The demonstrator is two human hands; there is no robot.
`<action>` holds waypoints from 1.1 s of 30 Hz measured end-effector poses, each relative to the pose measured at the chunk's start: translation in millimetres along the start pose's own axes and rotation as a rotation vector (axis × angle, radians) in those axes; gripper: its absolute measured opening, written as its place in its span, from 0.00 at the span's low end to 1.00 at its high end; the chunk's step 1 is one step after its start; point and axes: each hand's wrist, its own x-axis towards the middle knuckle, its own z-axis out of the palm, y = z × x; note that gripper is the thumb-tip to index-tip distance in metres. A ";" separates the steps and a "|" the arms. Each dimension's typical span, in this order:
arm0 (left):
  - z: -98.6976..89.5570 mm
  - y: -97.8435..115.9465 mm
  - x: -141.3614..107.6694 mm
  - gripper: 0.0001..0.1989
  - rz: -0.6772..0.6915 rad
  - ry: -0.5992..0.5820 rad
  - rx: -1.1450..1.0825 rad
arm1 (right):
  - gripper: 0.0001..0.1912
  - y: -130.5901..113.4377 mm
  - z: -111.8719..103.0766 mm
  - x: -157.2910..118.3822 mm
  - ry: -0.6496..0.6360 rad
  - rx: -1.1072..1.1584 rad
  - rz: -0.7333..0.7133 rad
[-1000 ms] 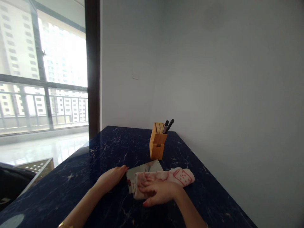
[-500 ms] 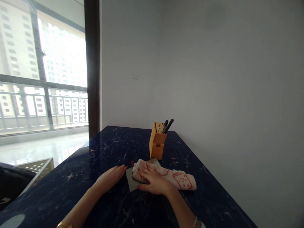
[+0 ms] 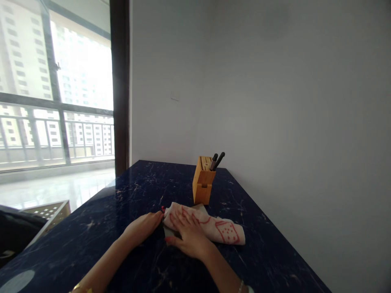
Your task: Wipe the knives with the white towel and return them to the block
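Observation:
My right hand (image 3: 189, 236) lies on a folded white towel (image 3: 229, 232) with red drawings, fingers spread over its left part and the thumb on the flat sheet below. Beneath the towel rests a grey flat sheet (image 3: 200, 208); only its far corner and a near-left strip show, so its kind cannot be told. At the sheet's left edge my left hand (image 3: 149, 221) is closed, palm down, fingertips against the edge and partly hidden. A small red thing (image 3: 163, 209) pokes out between the left fingertips and the towel's end.
Just behind the towel stands a wooden knife block (image 3: 203, 183) with black-handled tools (image 3: 217, 161) in it. The dark blue marbled table (image 3: 146, 183) runs to the walls. To the left are a perforated chair or rack (image 3: 56, 211), a black item (image 3: 18, 232) and a window.
My right hand and the towel have slid left across the sheet, toward my left hand. The small red thing has moved left with them. My left hand has hardly moved.

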 end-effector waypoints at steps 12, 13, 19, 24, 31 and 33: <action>-21.0 8.2 2.6 0.16 -0.170 -0.031 -0.182 | 0.37 62.8 -19.4 4.2 -0.042 -0.008 0.151; -20.5 8.0 2.4 0.16 -0.177 -0.034 -0.183 | 0.38 66.7 -20.7 3.5 -0.049 0.002 0.150; -15.1 6.0 2.2 0.15 -0.158 0.004 -0.172 | 0.45 79.3 -39.0 -6.9 -0.213 0.074 0.103; -13.7 5.3 3.2 0.16 -0.165 -0.005 -0.165 | 0.45 85.6 -63.4 -29.8 -0.347 0.213 0.112; -15.4 5.9 3.7 0.16 -0.180 -0.013 -0.180 | 0.32 78.5 -79.5 -51.5 -0.353 0.416 0.110; -14.9 6.1 3.8 0.16 -0.175 -0.003 -0.173 | 0.31 74.1 -79.0 -51.1 -0.367 0.431 0.043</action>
